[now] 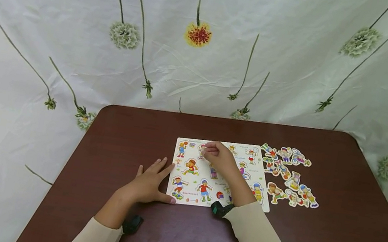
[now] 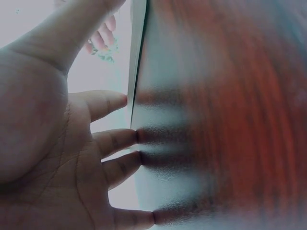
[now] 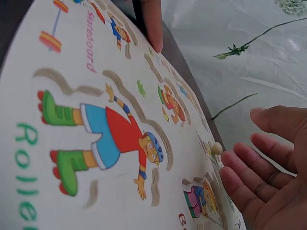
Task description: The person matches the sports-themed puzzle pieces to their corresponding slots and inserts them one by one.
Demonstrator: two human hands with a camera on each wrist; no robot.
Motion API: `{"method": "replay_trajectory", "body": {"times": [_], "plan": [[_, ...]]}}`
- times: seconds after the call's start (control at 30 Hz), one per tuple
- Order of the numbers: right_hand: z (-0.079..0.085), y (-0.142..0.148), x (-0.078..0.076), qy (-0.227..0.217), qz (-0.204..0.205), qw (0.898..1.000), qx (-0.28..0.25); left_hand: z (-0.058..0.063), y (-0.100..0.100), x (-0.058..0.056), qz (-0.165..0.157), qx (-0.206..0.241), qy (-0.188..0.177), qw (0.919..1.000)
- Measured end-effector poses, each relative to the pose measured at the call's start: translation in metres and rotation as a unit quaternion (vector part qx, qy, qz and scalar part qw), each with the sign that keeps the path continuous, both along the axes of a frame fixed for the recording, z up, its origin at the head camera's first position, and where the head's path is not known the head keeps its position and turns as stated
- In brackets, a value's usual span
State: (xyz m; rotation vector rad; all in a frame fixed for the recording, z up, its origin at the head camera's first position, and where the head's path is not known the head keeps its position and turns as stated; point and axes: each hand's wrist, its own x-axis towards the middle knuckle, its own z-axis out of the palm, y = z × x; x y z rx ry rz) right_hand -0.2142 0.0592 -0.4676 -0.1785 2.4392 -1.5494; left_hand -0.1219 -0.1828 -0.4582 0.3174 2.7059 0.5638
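Note:
A white puzzle board [image 1: 221, 173] printed with children at sports lies on the brown table. My left hand [image 1: 147, 184] spreads its fingers over the table at the board's left side, thumb at the near left corner. In the left wrist view its fingertips meet the tabletop beside the board's edge [image 2: 136, 52]. My right hand [image 1: 222, 158] reaches over the upper part of the board. In the right wrist view its loosely bent fingers [image 3: 235, 179] are right at a small wooden knob [image 3: 217, 148] on a puzzle piece, with the thumb apart from them. Recessed figures, such as a roller skater [image 3: 115, 129], show nearby.
Several loose puzzle pieces [image 1: 293, 181] lie in a cluster along the board's right side, some overlapping. Behind the table [image 1: 139, 124] hangs a pale flowered cloth [image 1: 217, 77]. Dark wrist devices [image 1: 132, 224] sit on both wrists.

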Motion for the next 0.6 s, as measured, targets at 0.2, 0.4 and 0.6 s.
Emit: {"method": "replay_trajectory", "body": {"times": [0.2,0.4,0.6], "plan": [[0.005,0.002,0.011,0.028,-0.013,0.998,-0.046,-0.001,0.001,0.000,-0.001,-0.003,0.003,1.0000],[0.007,0.011,0.018,0.051,-0.041,0.995,-0.076,-0.001,0.000,0.000,-0.001,0.000,-0.001,1.0000],[0.012,0.022,0.031,0.036,-0.051,0.991,-0.115,-0.001,0.000,0.001,-0.003,0.000,0.000,1.0000]]}}
